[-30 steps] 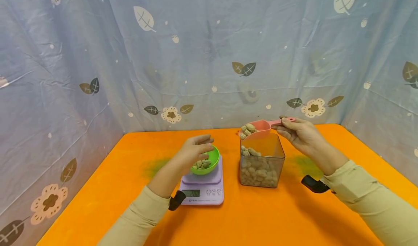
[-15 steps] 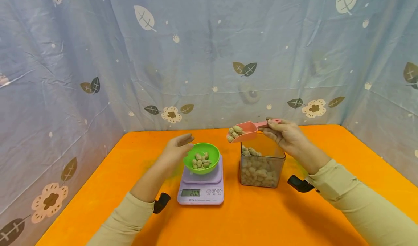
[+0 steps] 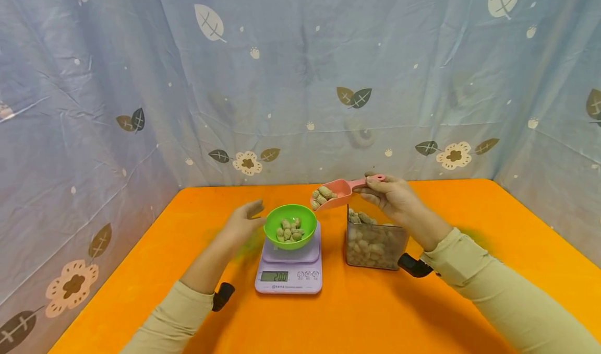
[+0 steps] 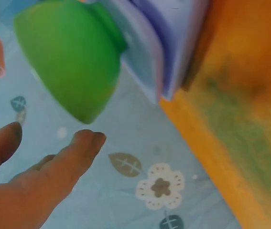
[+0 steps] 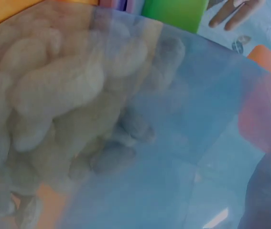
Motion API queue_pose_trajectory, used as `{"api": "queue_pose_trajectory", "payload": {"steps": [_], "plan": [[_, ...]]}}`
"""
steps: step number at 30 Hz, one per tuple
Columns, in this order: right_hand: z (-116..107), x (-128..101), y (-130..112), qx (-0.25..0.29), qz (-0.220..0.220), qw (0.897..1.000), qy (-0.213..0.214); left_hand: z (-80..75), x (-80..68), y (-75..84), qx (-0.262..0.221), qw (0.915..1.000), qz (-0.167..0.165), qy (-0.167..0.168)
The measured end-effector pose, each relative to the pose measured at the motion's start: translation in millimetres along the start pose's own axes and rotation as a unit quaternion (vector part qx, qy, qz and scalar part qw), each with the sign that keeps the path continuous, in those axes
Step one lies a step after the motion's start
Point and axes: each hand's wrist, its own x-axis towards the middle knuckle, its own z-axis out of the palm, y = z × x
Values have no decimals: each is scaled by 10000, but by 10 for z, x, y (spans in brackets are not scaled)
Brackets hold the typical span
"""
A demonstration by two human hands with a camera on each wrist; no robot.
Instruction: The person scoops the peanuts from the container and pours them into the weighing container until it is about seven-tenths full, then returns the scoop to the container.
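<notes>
My right hand grips the handle of a pink scoop that carries several unshelled peanuts. The scoop's tip hangs in the air close to the right rim of a green bowl. Several peanuts lie in that bowl, which sits on a lilac kitchen scale reading 20.0. Just left of the bowl, my left hand holds nothing, its fingers loosely extended. In the left wrist view, its fingertips are beside the bowl; whether they touch it I cannot tell.
A clear, brownish box partly filled with peanuts stands right of the scale, below my right hand. Its wall fills most of the right wrist view. Orange cloth covers the table, and a blue patterned curtain hangs behind and at both sides.
My right hand has carried the loaded scoop leftward from above the box towards the bowl. My left hand has drawn back to the left, uncovering the bowl.
</notes>
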Motion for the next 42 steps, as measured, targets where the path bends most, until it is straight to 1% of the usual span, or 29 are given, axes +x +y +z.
{"api": "queue_pose_trajectory", "payload": {"steps": [4, 8, 12, 16, 18, 20, 21, 24, 26, 27, 29, 32, 36, 38, 42], "plan": [[49, 32, 58, -346, -49, 9994, 81, 33, 34, -98, 75, 9998, -99, -131], [97, 52, 102, -685, -85, 9974, 188, 67, 60, -169, -184, 9993, -201, -262], [139, 60, 137, -928, -86, 9954, 228, 92, 61, -184, -490, 9978, -270, -355], [177, 71, 171, -1054, -133, 9939, 286, 104, 54, -172, -556, 9973, -290, -394], [199, 79, 190, -1296, -212, 9908, 331, 108, 52, -170, -582, 9971, -285, -402], [225, 88, 211, -1739, -350, 9836, 324, 108, 50, -167, -584, 9970, -292, -416], [239, 89, 219, -2021, -449, 9779, 307, 109, 50, -168, -577, 9971, -286, -414], [285, 81, 239, -2797, -820, 9562, 255, 111, 48, -168, -610, 9969, -281, -415], [307, 66, 241, -3083, -1116, 9446, 134, 113, 47, -164, -633, 9967, -284, -425], [316, 59, 240, -3160, -1227, 9407, 96, 114, 50, -166, -653, 9966, -285, -424], [325, 46, 232, -3188, -1381, 9377, 5, 114, 51, -161, -684, 9963, -290, -443], [323, 30, 210, -3139, -1442, 9384, -66, 113, 52, -158, -688, 9962, -317, -419], [303, 9, 172, -3054, -1449, 9411, -12, 104, 52, -165, -618, 9966, -327, -428], [279, 5, 152, -3038, -1499, 9409, 8, 97, 51, -175, -591, 9967, -333, -443], [226, -4, 107, -2889, -1616, 9436, 98, 88, 48, -192, -578, 9967, -332, -458]]}}
